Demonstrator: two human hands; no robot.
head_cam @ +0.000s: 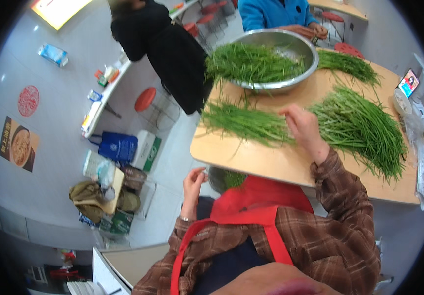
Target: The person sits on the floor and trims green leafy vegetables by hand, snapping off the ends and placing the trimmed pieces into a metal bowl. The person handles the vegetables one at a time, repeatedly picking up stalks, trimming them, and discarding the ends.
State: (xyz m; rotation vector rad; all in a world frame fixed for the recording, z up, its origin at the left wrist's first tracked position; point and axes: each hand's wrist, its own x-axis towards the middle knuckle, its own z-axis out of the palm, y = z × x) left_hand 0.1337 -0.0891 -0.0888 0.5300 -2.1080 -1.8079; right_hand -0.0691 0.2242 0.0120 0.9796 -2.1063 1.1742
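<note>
My right hand [302,127] is over the table [263,167], its fingers curled at the pale ends of a loose row of garlic chives [245,121]. Blur hides whether it grips any stalks. Just right of that hand lies a larger heap of chives [363,129]. My left hand [194,184] is off the table's front left corner with fingers bent and nothing visible in them. Close to it, partly under the table edge, is a container [217,180] with green stalks inside. A wide steel basin [309,68] piled with chives [256,64] stands farther back.
A person in a blue jacket [271,16] works behind the basin beside another chive bundle [348,66]. Another person in black [175,55] stands at left near a red stool [145,99]. A lit phone [408,83], a white bowl [402,101] and plastic bags [416,129] line the right edge.
</note>
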